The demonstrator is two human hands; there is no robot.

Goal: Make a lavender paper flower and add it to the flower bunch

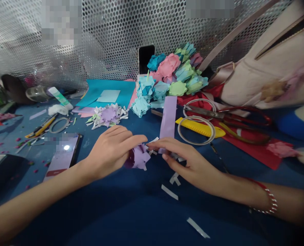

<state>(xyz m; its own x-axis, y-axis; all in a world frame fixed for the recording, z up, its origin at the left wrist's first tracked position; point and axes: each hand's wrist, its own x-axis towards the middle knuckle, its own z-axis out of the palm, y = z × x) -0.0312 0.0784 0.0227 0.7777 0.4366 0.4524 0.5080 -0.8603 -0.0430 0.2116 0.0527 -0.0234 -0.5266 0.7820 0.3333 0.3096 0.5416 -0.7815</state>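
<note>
lilac paper piece (pixel 141 158), lilac paper strip (pixel 168 118), dark blue tabletop (pixel 103 212), turquoise sheet (pixel 94 89)

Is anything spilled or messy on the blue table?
Yes: small pink bits lie strewn beside the phone at left, and loose white strips lie at odd angles near the right hand. Both look scattered, not tidied.

1. No words, brands or numbers can be read anywhere.
2. Lying phone (pixel 62 158) left of the purple strip (pixel 169 116): partly pixelated, any lettering illegible.
3. Upright phone (pixel 146 60) behind the strip: dark, nothing legible.
4. Yellow tool (pixel 198 127) right of the strip: any markings too blurred.
</note>
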